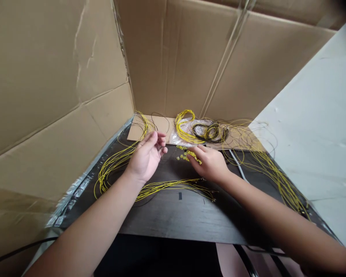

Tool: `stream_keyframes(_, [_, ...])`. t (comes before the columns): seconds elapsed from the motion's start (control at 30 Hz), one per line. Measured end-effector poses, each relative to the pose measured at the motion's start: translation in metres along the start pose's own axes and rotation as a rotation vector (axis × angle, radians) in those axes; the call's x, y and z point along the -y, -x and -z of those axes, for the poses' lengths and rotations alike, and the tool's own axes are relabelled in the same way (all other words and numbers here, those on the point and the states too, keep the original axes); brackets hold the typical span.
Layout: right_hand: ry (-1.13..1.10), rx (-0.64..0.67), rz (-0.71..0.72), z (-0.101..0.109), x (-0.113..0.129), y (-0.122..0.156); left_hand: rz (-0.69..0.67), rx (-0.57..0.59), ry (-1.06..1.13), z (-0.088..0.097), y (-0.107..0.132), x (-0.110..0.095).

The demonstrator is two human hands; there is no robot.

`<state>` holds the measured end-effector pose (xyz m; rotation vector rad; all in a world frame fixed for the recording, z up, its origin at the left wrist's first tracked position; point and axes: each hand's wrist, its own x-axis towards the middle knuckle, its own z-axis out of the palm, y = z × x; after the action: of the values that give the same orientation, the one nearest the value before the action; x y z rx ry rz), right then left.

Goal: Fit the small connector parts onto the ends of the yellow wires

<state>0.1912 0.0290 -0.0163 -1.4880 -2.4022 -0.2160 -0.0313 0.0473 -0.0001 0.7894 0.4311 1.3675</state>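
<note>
My left hand [147,156] is raised over the dark table, its thumb and fingers curled around a thin dark wire [158,148]. Below and to its left, long yellow wires [103,179] sweep in a curve, with their ends fanned out near the table's middle. At a scatter of small translucent yellow pieces [193,156], my right hand [210,162] reaches down with thumb and fingers apart. Its fingertips partly cover the pieces, and I see nothing held in them.
Behind the hands, coiled yellow wires [178,127] and a black wire coil [209,132] rest on a clear plastic bag. More loose yellow wires [279,181] spread along the right side. A grey cable [238,165] lies beside my right wrist. Cardboard walls [184,57] enclose the back and left.
</note>
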Motion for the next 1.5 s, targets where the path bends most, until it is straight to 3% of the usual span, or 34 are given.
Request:
stream_keyframes(0.1, [-0.445,-0.144,0.045,0.013,0.021,-0.007,-0.031,-0.004,-0.070,-0.001,0.003,0.003])
stream_keyframes(0.2, [-0.782,-0.154,0.057,0.024,0.045,-0.017,-0.039,0.014,-0.098,-0.003,0.006,0.004])
stream_keyframes(0.33, [-1.068,-0.126,-0.018,0.030,0.066,-0.029,-0.018,0.061,-0.081,-0.004,0.009,0.004])
stream_keyframes(0.47, [-1.229,-0.137,-0.092,0.028,0.072,-0.032,0.004,0.099,-0.092,-0.005,0.011,0.004])
stream_keyframes(0.63, [-1.131,-0.197,-0.084,0.028,0.071,-0.030,-0.028,0.124,-0.153,-0.006,0.012,0.005])
stream_keyframes(0.9, [-0.942,-0.240,-0.138,0.031,0.063,-0.027,-0.280,0.027,-0.527,0.002,0.006,0.012])
stream_keyframes(1.03, [-0.887,-0.276,-0.148,0.027,0.060,-0.024,-0.268,-0.033,-0.598,0.005,0.004,0.015])
stream_keyframes(1.33, [-0.688,-0.427,-0.065,0.025,0.064,-0.018,-0.217,-0.037,-0.552,0.001,0.007,0.016])
stream_keyframes(1.4, [-0.698,-0.413,-0.054,0.023,0.063,-0.019,-0.208,-0.044,-0.542,0.000,0.008,0.015])
stream_keyframes(1.5, [-0.754,-0.283,-0.060,0.019,0.061,-0.020,-0.206,-0.061,-0.522,0.000,0.008,0.013])
